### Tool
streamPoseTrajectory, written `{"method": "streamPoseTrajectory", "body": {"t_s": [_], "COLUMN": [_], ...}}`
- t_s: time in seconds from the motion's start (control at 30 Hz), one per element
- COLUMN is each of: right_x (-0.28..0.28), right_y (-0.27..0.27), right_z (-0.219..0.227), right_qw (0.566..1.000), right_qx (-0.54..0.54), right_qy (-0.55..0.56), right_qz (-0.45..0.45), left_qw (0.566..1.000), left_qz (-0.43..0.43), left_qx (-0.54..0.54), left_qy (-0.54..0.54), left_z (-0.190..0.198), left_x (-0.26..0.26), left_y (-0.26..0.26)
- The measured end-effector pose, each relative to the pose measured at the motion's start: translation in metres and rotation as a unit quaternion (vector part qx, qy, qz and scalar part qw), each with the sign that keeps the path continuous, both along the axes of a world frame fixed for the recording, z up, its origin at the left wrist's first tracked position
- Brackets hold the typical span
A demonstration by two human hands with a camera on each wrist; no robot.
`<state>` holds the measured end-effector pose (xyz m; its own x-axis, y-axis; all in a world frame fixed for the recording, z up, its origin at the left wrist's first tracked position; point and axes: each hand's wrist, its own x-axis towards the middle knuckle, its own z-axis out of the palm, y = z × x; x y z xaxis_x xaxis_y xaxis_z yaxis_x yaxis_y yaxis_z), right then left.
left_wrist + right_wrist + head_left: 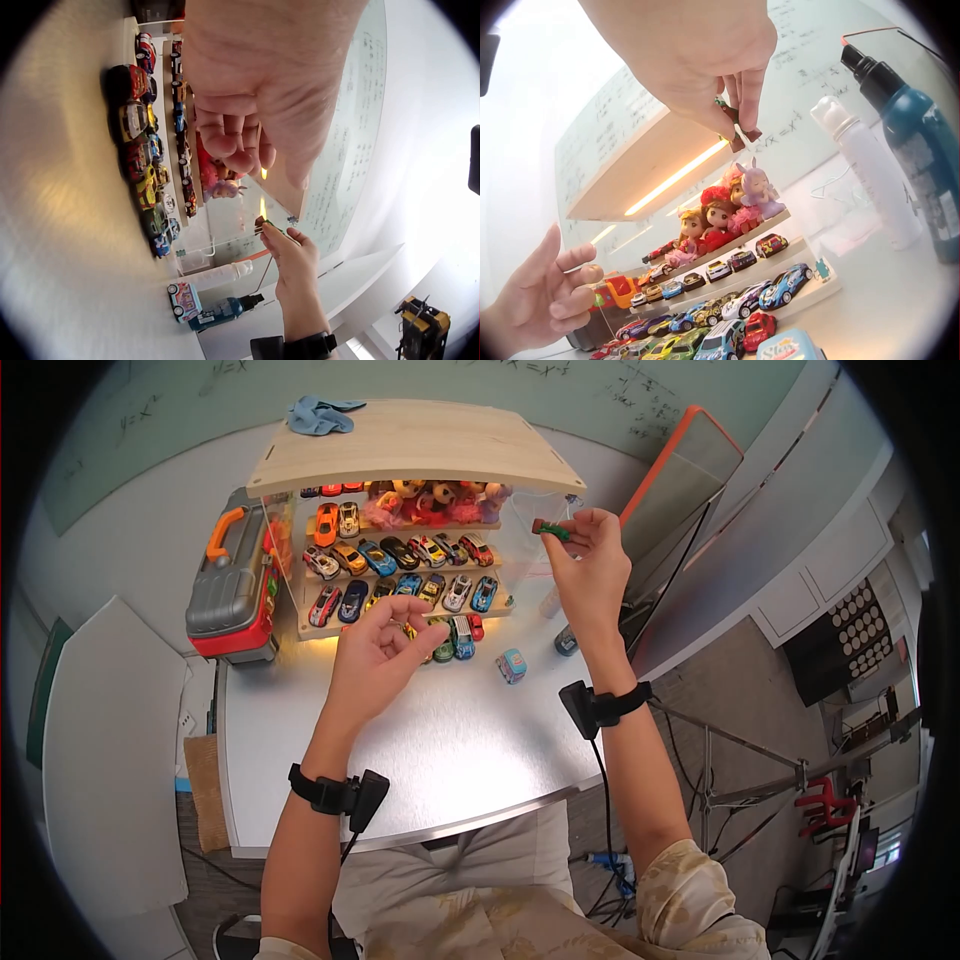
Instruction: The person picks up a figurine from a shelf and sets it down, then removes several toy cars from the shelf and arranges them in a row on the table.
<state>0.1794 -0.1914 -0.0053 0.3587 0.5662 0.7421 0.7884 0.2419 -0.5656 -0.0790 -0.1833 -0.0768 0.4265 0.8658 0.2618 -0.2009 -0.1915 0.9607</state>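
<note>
My right hand is raised at the right of the display shelf, pinching a small green and reddish-brown piece between thumb and fingers. In the right wrist view, brown blocky ends of that piece stick out below the fingertips; its kind I cannot tell. My left hand hovers in front of the lower shelf, fingers loosely bent, holding nothing. Toy cars stand in rows on the wooden tiers, and dolls sit on the tier above them. More cars are parked on the table before the shelf, partly behind the left hand.
A wooden top board with a blue cloth on it covers the shelf. A grey toolbox stands at its left. To the right are a small blue toy van, a dark blue bottle and a white bottle.
</note>
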Motion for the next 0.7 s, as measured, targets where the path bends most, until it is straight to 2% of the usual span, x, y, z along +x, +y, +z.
{"method": "streamPoseTrajectory", "body": {"t_s": [0.17,0.27,0.37,0.7], "right_x": [0.0,0.005,0.008,0.007], "right_y": [-0.001,-0.004,-0.006,-0.001], "right_z": [-0.001,-0.003,0.001,0.0], "right_qw": [1.0,0.997,0.998,0.988], "right_qx": [0.013,0.041,0.031,0.029], "right_qy": [0.018,0.027,0.014,0.113], "right_qz": [0.016,0.058,0.048,0.097], "left_qw": [1.0,1.0,1.0,1.0], "left_qz": [-0.001,0.001,0.004,0.007], "left_qx": [0.001,0.004,0.008,0.005], "left_qy": [0.006,0.003,0.006,0.003], "left_z": [0.001,0.001,-0.001,0.001], "left_x": [0.0,0.0,0.001,0.0], "left_y": [0.0,-0.001,0.0,0.0]}}
